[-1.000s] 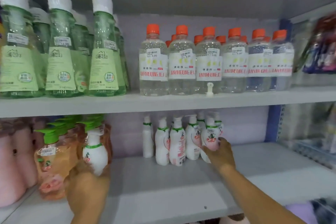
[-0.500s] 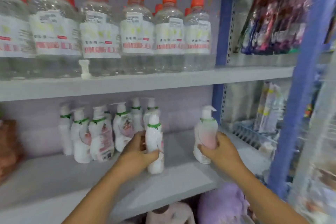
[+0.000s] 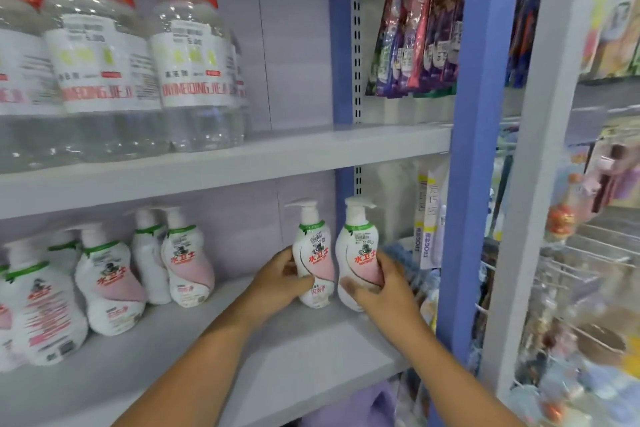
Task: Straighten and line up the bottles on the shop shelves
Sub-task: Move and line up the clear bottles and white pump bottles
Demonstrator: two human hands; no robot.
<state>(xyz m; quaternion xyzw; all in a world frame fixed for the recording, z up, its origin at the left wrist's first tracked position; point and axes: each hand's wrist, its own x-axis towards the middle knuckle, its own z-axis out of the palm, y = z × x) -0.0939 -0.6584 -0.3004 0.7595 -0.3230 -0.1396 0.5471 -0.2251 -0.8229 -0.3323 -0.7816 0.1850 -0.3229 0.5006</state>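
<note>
— Holding what, exactly?

— Two white pump bottles on the lower shelf (image 3: 311, 357). My left hand (image 3: 277, 279) wraps the left pump bottle (image 3: 313, 253) and my right hand (image 3: 379, 286) wraps the right pump bottle (image 3: 358, 253), fingers (image 3: 388, 262) curled round its pink label.

— Where do they stand?

— Upright, side by side and nearly touching, at the shelf's right end, near the blue upright post (image 3: 481, 149). Both labels face me.

— And the others?

— A cluster of matching bottles (image 3: 110, 284) stands well apart to the left on the same shelf, unevenly spaced. On the upper shelf (image 3: 277, 156) stand clear bottles with orange caps (image 3: 194, 55).
</note>
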